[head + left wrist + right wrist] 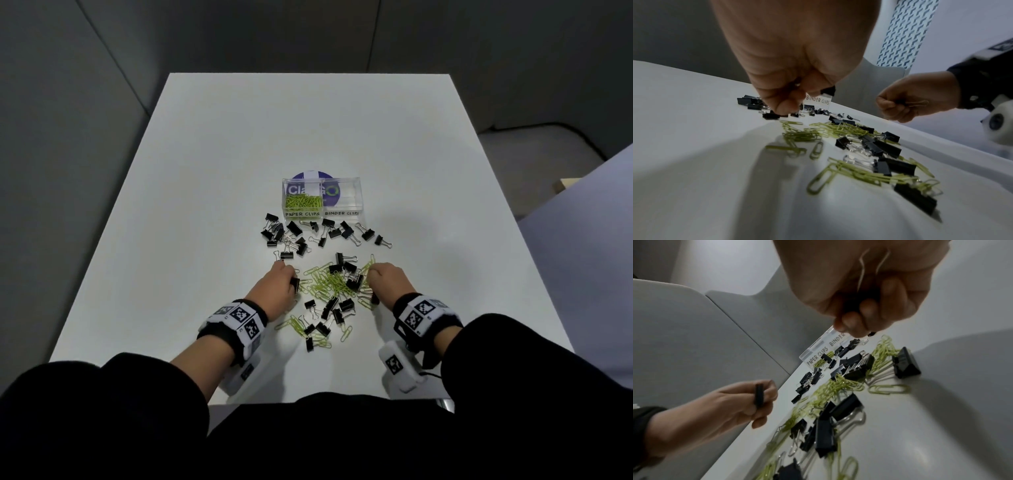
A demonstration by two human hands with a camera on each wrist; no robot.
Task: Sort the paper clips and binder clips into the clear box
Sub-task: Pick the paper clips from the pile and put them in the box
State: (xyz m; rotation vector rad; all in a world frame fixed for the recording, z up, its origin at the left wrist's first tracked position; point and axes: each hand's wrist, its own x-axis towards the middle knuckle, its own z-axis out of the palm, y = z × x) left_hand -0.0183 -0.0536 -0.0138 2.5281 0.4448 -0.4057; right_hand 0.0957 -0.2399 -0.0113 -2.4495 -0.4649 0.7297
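The clear box (342, 205) stands mid-table. Its left "PAPER CLIPS" half holds green paper clips (303, 202); the right "BINDER CLIPS" half looks empty. Loose black binder clips (329, 228) lie in front of it, and more are mixed into a pile of green paper clips (329, 284) between my hands. My left hand (286, 275) is curled round a black binder clip (758, 395), with its fingertips (783, 108) down among the clips on the table. My right hand (859, 321) grips another black binder clip (851, 305), whose wire handles lie against the palm.
The white table (205, 171) has bare room behind and beside the box. More binder clips and paper clips (318, 329) lie close to the near edge between my wrists. A blue round sticker (308, 176) shows behind the box.
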